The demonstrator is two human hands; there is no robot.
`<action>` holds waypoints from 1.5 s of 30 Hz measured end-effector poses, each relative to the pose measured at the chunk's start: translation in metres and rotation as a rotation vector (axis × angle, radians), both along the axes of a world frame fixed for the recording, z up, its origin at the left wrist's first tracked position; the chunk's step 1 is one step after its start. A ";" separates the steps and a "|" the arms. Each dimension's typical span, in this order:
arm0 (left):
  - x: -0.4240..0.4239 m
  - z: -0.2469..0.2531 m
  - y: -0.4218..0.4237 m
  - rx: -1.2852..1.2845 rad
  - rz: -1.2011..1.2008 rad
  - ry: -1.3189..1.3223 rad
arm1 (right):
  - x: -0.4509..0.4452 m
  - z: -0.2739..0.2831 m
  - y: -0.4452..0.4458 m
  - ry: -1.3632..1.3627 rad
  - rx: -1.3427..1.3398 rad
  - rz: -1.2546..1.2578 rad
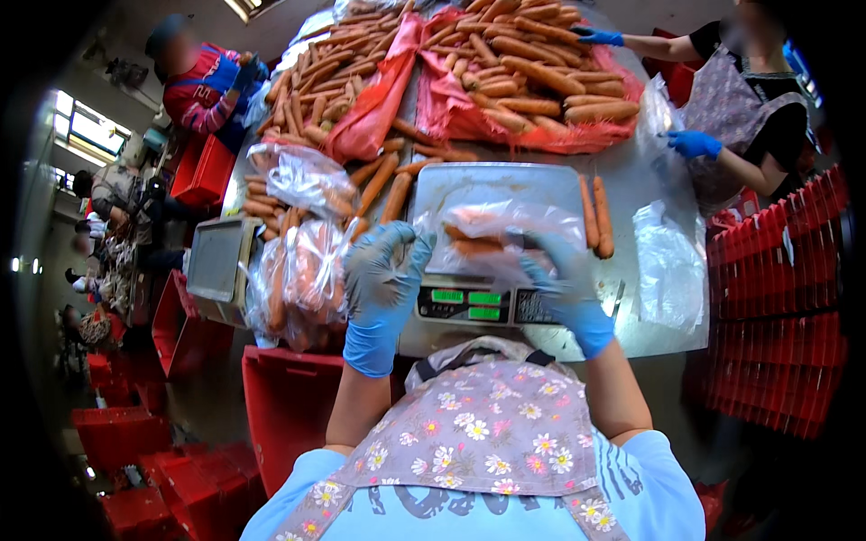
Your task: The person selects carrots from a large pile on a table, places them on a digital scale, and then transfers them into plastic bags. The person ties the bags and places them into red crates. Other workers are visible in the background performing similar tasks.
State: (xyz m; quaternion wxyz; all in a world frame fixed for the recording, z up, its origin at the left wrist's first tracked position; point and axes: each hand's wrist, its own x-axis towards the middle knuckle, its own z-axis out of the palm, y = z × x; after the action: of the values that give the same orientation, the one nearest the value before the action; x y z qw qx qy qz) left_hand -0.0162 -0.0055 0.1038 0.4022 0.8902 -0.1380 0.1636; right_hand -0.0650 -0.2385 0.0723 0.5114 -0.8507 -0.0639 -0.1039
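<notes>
A clear plastic bag of carrots (477, 237) lies on the metal pan of a digital scale (497, 179). At its left end, my left hand (382, 291), in a soiled blue glove, pinches what looks like the edge of the film. My right hand (568, 291), gloved the same way, is at the bag's right end with thumb and fingers spread about it; blur hides how firmly it touches. The scale's display (467, 304) glows green below the bag. Two loose carrots (595, 216) lie along the pan's right side.
Carrots (534, 67) are heaped on red sacking at the back. Filled, tied bags (314, 270) stand left, beside a second scale (216, 260). Flat plastic bags (666, 264) lie right. Red crates (778, 304) are stacked right; another (287, 399) stands below the table's edge. Co-workers stand at both sides.
</notes>
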 end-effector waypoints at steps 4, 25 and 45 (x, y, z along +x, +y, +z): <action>-0.010 0.023 0.015 -0.071 0.050 -0.044 | -0.024 0.028 -0.023 -0.206 0.257 -0.144; 0.052 -0.032 -0.090 0.199 0.152 -0.303 | 0.006 -0.074 -0.002 -0.137 -0.686 -0.511; 0.034 0.023 -0.022 -0.743 -0.406 0.479 | 0.017 0.079 -0.046 0.010 1.217 0.127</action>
State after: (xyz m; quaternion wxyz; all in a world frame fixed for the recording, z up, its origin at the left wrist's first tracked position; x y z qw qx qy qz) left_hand 0.0181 -0.0275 0.1266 0.7371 0.6540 -0.1449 -0.0894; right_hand -0.0476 -0.2847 0.1517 0.9110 -0.4009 -0.0412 -0.0872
